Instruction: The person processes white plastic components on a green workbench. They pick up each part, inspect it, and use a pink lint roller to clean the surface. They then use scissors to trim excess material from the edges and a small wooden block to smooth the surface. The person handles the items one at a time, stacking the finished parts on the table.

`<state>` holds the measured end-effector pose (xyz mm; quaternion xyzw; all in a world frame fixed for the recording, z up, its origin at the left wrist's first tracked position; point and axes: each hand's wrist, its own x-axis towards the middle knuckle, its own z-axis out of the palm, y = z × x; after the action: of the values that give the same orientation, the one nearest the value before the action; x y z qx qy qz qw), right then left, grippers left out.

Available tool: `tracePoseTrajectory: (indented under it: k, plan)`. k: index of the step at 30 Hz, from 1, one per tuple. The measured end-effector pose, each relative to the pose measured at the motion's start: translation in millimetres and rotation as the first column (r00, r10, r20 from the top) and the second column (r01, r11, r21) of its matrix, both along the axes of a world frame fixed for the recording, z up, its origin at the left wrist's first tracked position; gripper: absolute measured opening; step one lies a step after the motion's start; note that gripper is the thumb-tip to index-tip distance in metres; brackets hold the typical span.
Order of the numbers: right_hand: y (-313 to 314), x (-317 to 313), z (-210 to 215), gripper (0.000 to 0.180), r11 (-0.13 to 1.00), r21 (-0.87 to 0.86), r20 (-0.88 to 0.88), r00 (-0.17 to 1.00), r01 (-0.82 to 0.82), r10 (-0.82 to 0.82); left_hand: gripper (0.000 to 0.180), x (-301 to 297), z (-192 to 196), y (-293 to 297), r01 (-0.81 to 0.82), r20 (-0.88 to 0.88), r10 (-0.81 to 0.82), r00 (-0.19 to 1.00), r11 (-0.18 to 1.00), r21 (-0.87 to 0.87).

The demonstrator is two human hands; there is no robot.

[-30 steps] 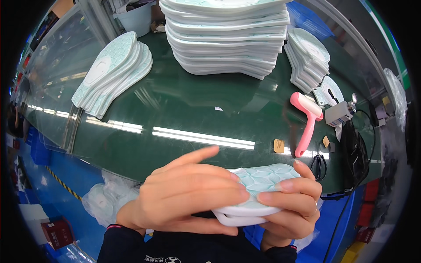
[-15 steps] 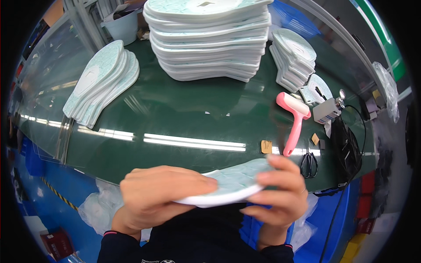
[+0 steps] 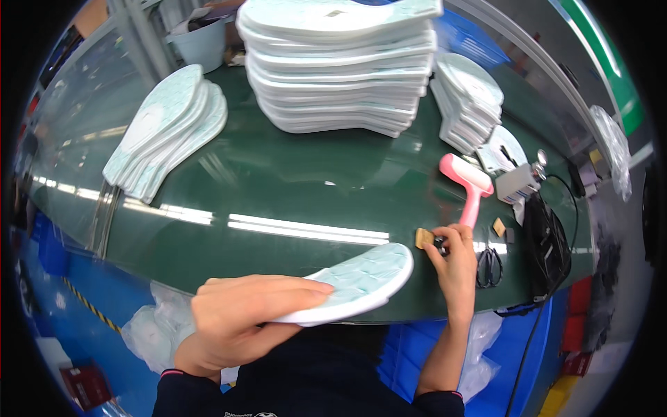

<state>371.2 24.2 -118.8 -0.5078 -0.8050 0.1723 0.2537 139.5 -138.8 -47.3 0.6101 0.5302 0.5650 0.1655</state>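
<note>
A thick white insole (image 3: 361, 281) with a pale green patterned top is held in my left hand (image 3: 253, 313), tilted above the table's near edge. The thumb presses its top; the fingers wrap underneath. My right hand (image 3: 455, 257) reaches onto the table, its thumb and fingers pinched at a small tan square block (image 3: 424, 238). A small dark, shiny part (image 3: 441, 243) shows between those fingers; its kind is unclear. Just beyond the hand lies a pink-handled roller (image 3: 469, 187), its handle end hidden by my fingers. Black scissors (image 3: 490, 266) lie to the hand's right.
A tall stack of insoles (image 3: 340, 83) stands at the back of the green table (image 3: 278, 187), with smaller stacks at left (image 3: 163, 128) and right (image 3: 469, 97). Also at right are a white bottle (image 3: 517, 183), another tan piece (image 3: 499, 226) and a black bag (image 3: 545, 236).
My right hand has let go of the insole and moved forward to the tan block, now slightly tilted. My left hand keeps hold of the insole.
</note>
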Motion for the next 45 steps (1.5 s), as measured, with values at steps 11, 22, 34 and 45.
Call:
tracePoseTrajectory:
  k: [11, 22, 34, 45]
  plan:
    - [-69.2, -30.5, 49.2, 0.021, 0.976, -0.081, -0.788, 0.613, -0.203, 0.062, 0.034, -8.1, 1.5, -7.6, 0.166, -0.276, -0.126, 0.953, 0.977, 0.130]
    - [-105.6, -66.7, 63.7, 0.030, 0.808, 0.243, -0.835, 0.308, -0.537, 0.456, 0.022, 11.3, 2.2, -3.5, 0.077, -0.217, -0.048, 0.975, 0.989, 0.129]
    - [-99.7, -77.4, 61.1, 0.038, 0.808, 0.391, -0.739, 0.372, -0.441, 0.561, 0.018, 15.7, -2.4, -2.2, 0.064, -0.214, -0.037, 0.976, 0.991, 0.120]
    - [-100.5, -71.0, 58.4, 0.036, 0.810, 0.228, -0.835, 0.319, -0.540, 0.448, 0.020, 16.7, -4.0, -3.3, 0.041, -0.214, -0.021, 0.977, 0.995, 0.090]
